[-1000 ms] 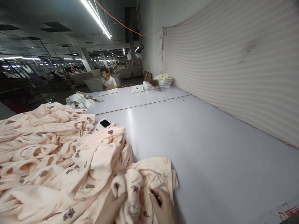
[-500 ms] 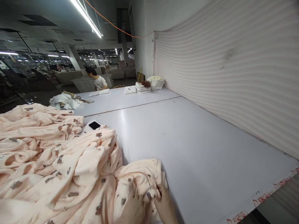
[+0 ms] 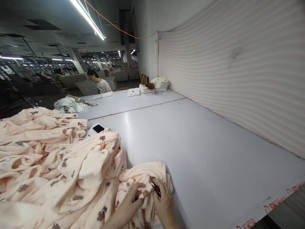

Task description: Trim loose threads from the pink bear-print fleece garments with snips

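Peach fleece garments with small brown bear prints (image 3: 78, 178) lie heaped over the left side of the table. At the heap's right end, my left hand (image 3: 130, 201) pinches a fold of one fleece garment (image 3: 150, 168) between thumb and fingers. Black thread snips (image 3: 156, 190) are held in my right hand (image 3: 164, 200), with their pointed blades toward the upper left, close over the same fold. Whether the blades touch the cloth I cannot tell. Both forearms come in from the bottom edge.
The pale table (image 3: 190, 143) runs back along a striped cloth sheet (image 3: 233, 79) on the right. A black-screened phone (image 3: 98, 128) lies behind the heap. Farther back are folded white stacks (image 3: 146, 90), crumpled white cloth (image 3: 71, 104) and a person (image 3: 103, 85).
My hands have drawn slightly apart, and the left one has shifted left and up. The snips now show plainly in my right hand, raised over the cloth. The view has moved slightly.
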The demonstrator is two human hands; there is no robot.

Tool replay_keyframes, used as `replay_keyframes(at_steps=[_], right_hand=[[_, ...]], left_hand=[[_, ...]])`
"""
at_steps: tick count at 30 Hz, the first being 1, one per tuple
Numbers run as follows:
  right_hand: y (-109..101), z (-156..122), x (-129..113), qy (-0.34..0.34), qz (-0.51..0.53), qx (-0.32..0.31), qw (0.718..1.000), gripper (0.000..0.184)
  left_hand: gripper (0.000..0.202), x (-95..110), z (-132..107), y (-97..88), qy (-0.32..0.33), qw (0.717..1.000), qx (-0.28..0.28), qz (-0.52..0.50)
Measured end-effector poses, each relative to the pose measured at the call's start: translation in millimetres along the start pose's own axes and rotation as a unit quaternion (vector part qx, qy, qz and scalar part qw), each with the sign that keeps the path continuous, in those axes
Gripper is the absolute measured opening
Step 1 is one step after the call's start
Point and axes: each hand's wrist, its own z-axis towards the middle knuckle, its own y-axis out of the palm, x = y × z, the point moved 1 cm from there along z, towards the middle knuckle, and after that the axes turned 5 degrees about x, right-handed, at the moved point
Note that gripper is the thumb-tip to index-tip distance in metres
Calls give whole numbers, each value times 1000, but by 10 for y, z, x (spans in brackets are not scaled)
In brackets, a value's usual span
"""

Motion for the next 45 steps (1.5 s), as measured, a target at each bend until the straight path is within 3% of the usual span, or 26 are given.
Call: replay_keyframes(at_steps=[5,9,11,14,18,24,26,36,43,45], right_hand=[[104,188,-227,17,-7,-18,1000,14],[-81,161,-313,3,18,-74,997,7],[-203,98,-353,-14,25,-97,995,12],[-305,7,-443,-49,-21,-101,993,23],[-298,-18,-530,-52,-84,-99,990,20],[-207,36,-341,37,-5,-84,996,18],[-183,42,-269,61,21,-73,995,27],[-286,-57,-404,31,45,-121,991,16],[-236,15,-321,64,46,-85,993,27],[-224,27,-279,73,50,-69,994,29]], left_hand=[[11,-51,36,-214,-99,973,-45,-201],[8,-114,-6,-234,-115,949,-61,-287],[10,-110,-37,-234,-109,944,-74,-302],[13,-92,-58,-240,-99,944,-90,-301],[15,-107,-54,-249,-87,953,-86,-278],[13,-74,-84,-261,-76,965,-75,-242],[13,-36,-101,-268,-72,967,-77,-233],[14,-96,-101,-258,-62,976,-54,-203],[10,18,-126,-242,-47,987,-42,-145],[9,35,-154,-219,-28,993,-9,-114]])
